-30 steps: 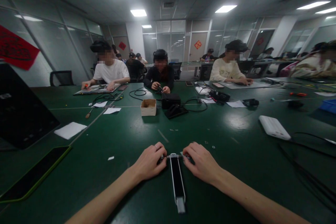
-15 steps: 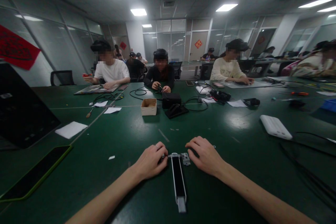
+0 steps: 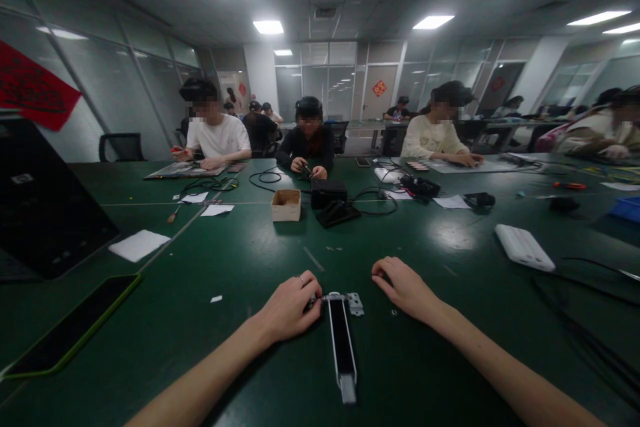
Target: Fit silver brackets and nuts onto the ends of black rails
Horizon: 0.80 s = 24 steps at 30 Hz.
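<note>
A long narrow piece with a black face and a white frame lies on the green table, its silver tab pointing towards me. Across its far end runs a metal fitting, with a small holed bracket jutting out on the right. My left hand is closed round the fitting's left end, and the fingers hide most of that end. To the right, apart from the piece, my right hand rests low over the table with its fingers curled towards the thumb. Whatever is between those fingertips is hidden.
Ahead stand a small open box and a black case. A phone with a green edge and a dark monitor are at the left. A white power bank and black cables lie right. Several people sit across the table.
My right hand has moved right, away from the holed bracket, and its fingers have curled in more. My left hand keeps its hold. The view has shifted slightly.
</note>
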### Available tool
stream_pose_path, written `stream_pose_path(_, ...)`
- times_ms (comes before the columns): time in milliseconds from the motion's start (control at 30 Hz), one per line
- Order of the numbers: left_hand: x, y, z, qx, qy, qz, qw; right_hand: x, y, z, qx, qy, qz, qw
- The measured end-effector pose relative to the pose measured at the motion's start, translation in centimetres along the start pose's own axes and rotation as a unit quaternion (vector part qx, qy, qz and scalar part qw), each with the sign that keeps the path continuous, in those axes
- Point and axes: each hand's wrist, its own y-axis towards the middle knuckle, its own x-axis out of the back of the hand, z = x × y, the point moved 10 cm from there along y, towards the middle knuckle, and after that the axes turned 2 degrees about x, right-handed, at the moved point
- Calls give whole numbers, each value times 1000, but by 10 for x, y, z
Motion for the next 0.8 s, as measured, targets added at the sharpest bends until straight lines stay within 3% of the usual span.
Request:
stream_pose_path(333, -1, 1, 1, 1, 5, 1, 1000, -5, -14, 67, 85, 107, 18, 990)
stream_pose_path(567, -2, 2, 1, 2, 5, 0, 1000, -3, -12, 60, 63, 96, -17, 993)
stream_pose_path(800, -2, 2, 1, -3, 3, -3, 1000, -14, -14, 61, 74, 140, 26, 987)
